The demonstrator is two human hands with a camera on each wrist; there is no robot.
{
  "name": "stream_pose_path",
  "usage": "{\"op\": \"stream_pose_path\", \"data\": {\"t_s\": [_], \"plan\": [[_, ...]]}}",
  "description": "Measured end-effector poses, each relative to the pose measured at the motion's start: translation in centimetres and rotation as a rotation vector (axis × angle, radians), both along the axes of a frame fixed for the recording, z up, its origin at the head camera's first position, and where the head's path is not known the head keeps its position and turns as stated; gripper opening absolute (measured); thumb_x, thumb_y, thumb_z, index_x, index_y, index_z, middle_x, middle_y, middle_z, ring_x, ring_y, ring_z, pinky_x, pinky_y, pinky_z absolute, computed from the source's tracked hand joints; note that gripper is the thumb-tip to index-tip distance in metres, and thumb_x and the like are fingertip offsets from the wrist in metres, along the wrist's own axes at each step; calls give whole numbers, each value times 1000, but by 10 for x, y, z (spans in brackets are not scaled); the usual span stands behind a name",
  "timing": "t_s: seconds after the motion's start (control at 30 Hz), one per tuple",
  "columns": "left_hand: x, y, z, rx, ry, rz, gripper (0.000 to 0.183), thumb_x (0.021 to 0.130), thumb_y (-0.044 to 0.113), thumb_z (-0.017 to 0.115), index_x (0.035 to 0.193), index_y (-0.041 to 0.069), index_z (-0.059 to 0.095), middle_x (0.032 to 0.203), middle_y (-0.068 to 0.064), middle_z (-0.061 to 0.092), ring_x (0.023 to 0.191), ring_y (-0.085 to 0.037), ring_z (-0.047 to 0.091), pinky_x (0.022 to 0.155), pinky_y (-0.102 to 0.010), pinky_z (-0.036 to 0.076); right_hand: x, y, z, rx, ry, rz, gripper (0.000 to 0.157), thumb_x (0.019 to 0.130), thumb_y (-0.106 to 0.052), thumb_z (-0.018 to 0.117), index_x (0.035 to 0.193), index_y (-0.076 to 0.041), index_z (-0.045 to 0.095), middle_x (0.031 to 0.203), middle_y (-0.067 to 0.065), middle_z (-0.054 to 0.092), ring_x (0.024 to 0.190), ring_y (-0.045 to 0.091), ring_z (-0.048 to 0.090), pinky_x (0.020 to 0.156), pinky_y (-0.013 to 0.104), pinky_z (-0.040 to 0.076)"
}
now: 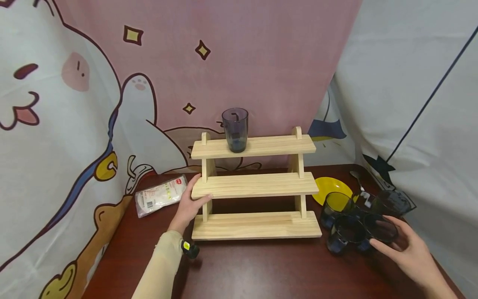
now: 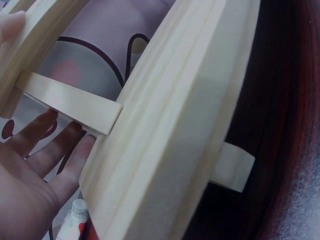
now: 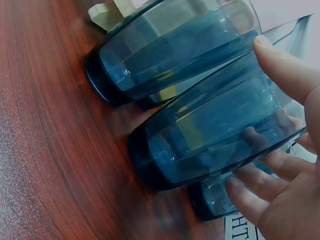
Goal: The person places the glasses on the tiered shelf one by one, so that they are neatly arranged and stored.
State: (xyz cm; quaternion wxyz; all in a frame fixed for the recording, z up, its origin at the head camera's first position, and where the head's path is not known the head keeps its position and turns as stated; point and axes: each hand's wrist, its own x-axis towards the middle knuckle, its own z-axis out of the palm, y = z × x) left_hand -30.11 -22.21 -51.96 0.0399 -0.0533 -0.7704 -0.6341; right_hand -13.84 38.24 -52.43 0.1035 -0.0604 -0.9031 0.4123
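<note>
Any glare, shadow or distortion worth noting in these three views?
Head: soft sheen on the table before the shelf, and the glasses at right so dark that their outlines partly merge; left wrist: the large board looks curved, probably from the lens, with hazy glare at lower right; right wrist: pale, grainy glare at lower left, small highlights on the glasses.

Homely tabletop corner; exact room cannot be told. Printed cloth hangs along left, far and right sides, pink and white, creased, with cartoon animals and small yellow stars: decor more domestic than lab or workshop. Counter dark reddish wood grain, with a sheen. Household wares on it: pale wooden tiered rack mid-counter; tinted glasses, yellow plate, spoon at right.
</note>
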Motion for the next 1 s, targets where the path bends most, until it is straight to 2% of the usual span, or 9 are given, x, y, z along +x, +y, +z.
{"op": "stream_pose_path", "data": {"t_s": [0.1, 0.27, 0.4, 0.6, 0.77, 0.87, 1.0], "plan": [[0, -1, -1, 5, 6, 4, 88, 90, 16, 85, 163, 32, 37, 166, -4, 38, 147, -30, 38, 121, -53, 29, 1, -1, -3, -29, 0, -10, 91, 90, -34, 86, 162, -20, 33, 124, -28, 53, 102, -25, 44, 73, 4, 41], [1, -1, 0, -11, 16, 8, 84, 90, 23, 86, 159, 40, 41, 164, 1, 40, 146, -26, 39, 119, -52, 31, 2, -3, -6, -142, 87, 28, 77, 91, -13, 85, 150, -26, 37, 122, -33, 55, 104, -21, 55, 77, 4, 44], [3, 0, 0, -12, 27, 8, 83, 90, 25, 86, 159, 38, 42, 163, 0, 42, 145, -27, 40, 119, -53, 31, 3, -5, -10, -195, 113, 36, 77, 91, -3, 83, 144, -30, 35, 123, -33, 56, 104, -19, 58, 78, 5, 48], [3, 0, 0, -11, 32, 9, 82, 90, 24, 86, 158, 38, 43, 163, 0, 42, 146, -27, 39, 119, -52, 30, 3, -8, -16, -194, 117, 6, 82, 91, -3, 82, 147, -31, 28, 125, -28, 50, 105, -21, 55, 78, 6, 49], [2, 0, 1, -8, 24, 11, 85, 90, 20, 85, 160, 36, 40, 164, -2, 41, 147, -27, 38, 120, -52, 29, 2, -10, -19, -250, 147, -6, 84, 90, 3, 81, 148, -30, 29, 127, -21, 50, 106, -17, 58, 76, 8, 52], [2, 1, 3, -4, 11, 10, 86, 91, 17, 84, 162, 34, 39, 165, -5, 39, 147, -29, 37, 121, -52, 27, 1, -11, -21, -327, 170, -20, 83, 88, 6, 82, 146, -28, 33, 126, -17, 54, 106, -14, 60, 75, 9, 53], [6, 2, 12, -4, -19, 5, 86, 90, 16, 84, 162, 30, 39, 166, -7, 38, 148, -30, 36, 121, -53, 27, 1, -12, -24, -498, 207, -35, 82, 86, 9, 82, 147, -23, 38, 125, -14, 59, 105, -10, 64, 74, 11, 55]]}}
